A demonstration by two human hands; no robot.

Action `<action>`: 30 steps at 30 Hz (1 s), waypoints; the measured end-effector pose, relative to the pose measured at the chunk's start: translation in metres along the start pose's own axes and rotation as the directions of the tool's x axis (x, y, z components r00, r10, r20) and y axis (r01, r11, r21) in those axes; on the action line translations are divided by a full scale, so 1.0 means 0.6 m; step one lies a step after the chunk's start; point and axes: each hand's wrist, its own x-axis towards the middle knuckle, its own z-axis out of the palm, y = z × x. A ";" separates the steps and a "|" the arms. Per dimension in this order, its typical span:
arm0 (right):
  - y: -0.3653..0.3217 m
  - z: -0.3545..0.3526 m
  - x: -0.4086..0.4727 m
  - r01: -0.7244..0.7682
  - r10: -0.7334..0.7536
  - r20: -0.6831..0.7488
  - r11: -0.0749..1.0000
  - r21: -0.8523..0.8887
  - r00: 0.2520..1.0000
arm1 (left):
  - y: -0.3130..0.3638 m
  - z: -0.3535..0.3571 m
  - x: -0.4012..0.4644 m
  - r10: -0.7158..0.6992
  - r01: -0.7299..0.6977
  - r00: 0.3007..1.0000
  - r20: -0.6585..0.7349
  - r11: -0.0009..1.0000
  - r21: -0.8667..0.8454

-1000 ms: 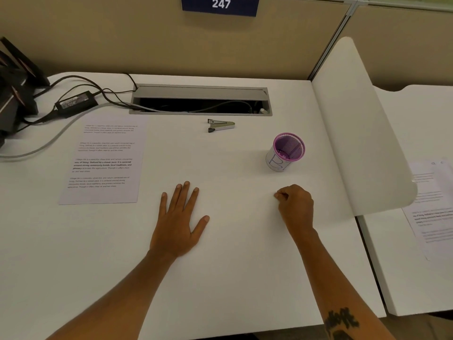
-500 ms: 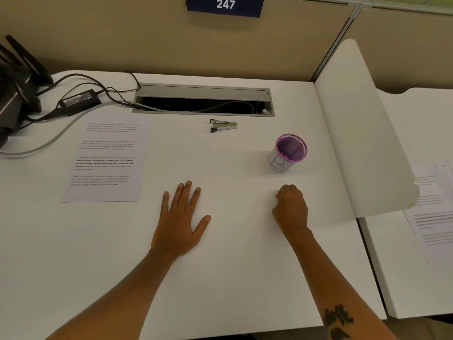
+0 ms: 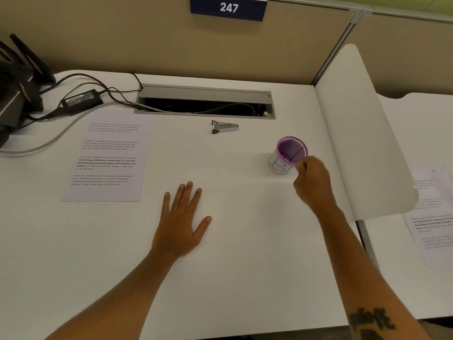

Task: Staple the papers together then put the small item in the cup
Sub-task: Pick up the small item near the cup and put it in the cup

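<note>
Broadly, the white desk (image 3: pixel 245 266) fills most of the view, bounded at the back by a tan partition wall (image 3: pixel 122 40) and on the right by a white curved divider panel (image 3: pixel 362 143) standing upright along its edge. A wide stretch of bare desktop lies between the two forearms and runs down to the near edge. At the back edge, a grey cable tray (image 3: pixel 204 101) is sunk into the desk with its lid up. On the left side, the printed papers (image 3: pixel 107 158) lie flat, squared up, well apart from both hands, with a black power adapter (image 3: pixel 82 103) and its cables just behind them. The left hand (image 3: pixel 181 222) rests palm down on the desk, fingers straight and spread. The right hand (image 3: pixel 313 182) is raised beside the purple mesh cup (image 3: pixel 290 153), fingers curled in tightly at the cup's near rim; whether they pinch the small item cannot be told. The cup stands upright near the divider, a white label wrapped round its lower wall. A silver stapler (image 3: pixel 224 127) lies just in front of the tray, between papers and cup, touched by neither hand.
</note>
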 end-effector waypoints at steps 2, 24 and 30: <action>-0.015 -0.025 0.034 0.027 -0.027 -0.024 1.000 -0.004 0.999 | 0.001 0.000 0.000 0.001 -0.001 1.000 -0.002 1.000 0.004; -0.022 -0.031 0.084 0.128 -0.124 -0.135 0.992 0.019 0.983 | -0.003 0.005 0.001 0.008 -0.008 1.000 -0.004 1.000 -0.013; -0.025 -0.003 0.031 0.127 -0.122 -0.182 0.992 0.013 0.976 | -0.005 0.009 -0.001 0.016 -0.016 1.000 -0.004 1.000 -0.026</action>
